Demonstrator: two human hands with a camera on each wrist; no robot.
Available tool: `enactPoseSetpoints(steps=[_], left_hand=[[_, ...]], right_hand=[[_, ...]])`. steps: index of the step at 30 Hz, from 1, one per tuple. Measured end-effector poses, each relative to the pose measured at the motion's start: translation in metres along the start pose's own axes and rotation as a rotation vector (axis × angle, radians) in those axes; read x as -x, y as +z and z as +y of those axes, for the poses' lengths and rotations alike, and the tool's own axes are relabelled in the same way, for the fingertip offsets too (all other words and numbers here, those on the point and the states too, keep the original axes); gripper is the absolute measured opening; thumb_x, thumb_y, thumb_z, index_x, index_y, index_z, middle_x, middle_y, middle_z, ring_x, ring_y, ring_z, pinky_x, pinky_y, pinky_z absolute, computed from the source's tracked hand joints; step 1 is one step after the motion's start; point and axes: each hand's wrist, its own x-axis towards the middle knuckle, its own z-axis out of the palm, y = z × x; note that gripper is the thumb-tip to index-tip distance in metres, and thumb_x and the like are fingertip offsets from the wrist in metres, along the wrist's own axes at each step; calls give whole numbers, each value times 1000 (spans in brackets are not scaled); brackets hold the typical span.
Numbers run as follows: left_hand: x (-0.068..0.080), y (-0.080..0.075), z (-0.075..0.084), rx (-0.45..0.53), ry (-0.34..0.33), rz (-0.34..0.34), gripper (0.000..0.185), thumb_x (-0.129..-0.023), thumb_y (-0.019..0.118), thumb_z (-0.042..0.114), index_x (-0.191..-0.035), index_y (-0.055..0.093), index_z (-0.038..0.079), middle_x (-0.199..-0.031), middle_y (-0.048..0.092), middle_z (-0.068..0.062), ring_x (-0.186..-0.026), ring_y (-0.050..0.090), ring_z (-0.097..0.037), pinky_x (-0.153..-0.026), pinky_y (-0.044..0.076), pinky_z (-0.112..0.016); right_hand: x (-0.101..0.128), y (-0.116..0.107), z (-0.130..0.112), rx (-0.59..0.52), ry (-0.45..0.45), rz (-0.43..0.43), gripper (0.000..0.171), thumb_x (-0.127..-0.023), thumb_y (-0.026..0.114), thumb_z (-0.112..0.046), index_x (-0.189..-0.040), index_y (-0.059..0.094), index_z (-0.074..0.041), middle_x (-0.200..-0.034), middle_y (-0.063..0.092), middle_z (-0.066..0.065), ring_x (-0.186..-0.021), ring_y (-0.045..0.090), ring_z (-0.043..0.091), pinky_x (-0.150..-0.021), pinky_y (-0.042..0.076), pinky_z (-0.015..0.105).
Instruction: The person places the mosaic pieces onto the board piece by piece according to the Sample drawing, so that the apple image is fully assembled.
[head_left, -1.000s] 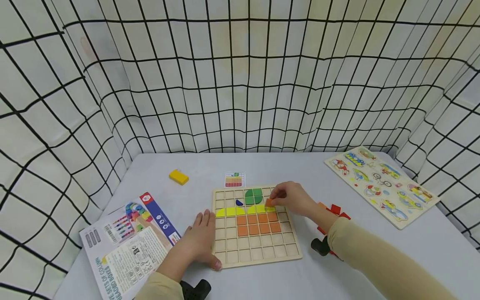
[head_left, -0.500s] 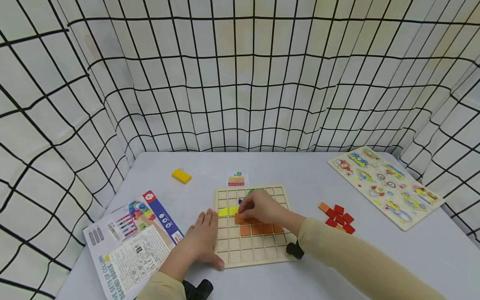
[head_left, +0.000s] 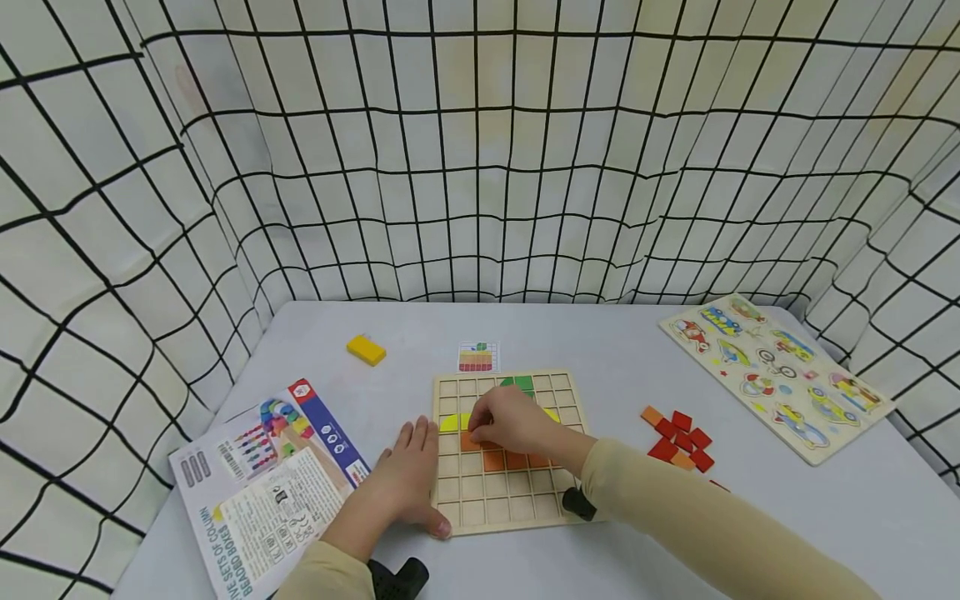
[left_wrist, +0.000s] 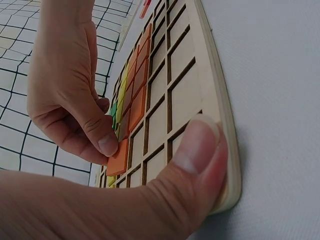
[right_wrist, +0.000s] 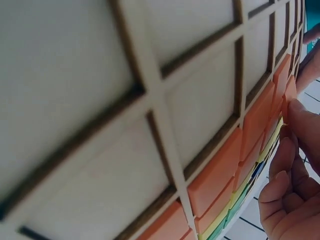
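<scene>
an orange tile [left_wrist: 118, 159] is pinched by the right hand [head_left: 513, 422] over the grid board [head_left: 517, 505]. the board's left edge is pressed by the left hand [head_left: 408, 483], its grip spread flat.

Pale wooden grid board [right_wrist: 150, 95], seen very close and at a slant, dark grooves between square cells. Flat orange square tiles [right_wrist: 215, 172] seated in a diagonal run of cells; yellow and green tile edges [right_wrist: 235, 205] beyond. Right hand [right_wrist: 295, 190] at lower right, fingertips [right_wrist: 296, 111] touching the far orange tile [right_wrist: 289, 90].
</scene>
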Motion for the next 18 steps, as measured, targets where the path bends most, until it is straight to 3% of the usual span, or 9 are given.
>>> enactPoseSetpoints(steps=[13, 18], left_hand=[[-2, -1, 0, 3, -8, -10, 132, -59, 100, 38, -155, 25, -13, -165, 19, -34, -154, 16, -54, -115, 30, -72], [-2, 0, -1, 13, -8, -17, 132, -59, 100, 38, -156, 24, -12, -165, 18, -34, -154, 15, -54, -116, 28, -72]], right_hand=[[0, 1, -6, 104, -21, -25, 5, -91, 79, -16, -94, 81, -13, -89, 77, -5, -79, 60, 6, -79, 55, 22], [5, -3, -2, 55, -31, -10, 5, -92, 77, -15, -95, 80, -12, -90, 76, -4, -81, 61, 7, -79, 56, 23]])
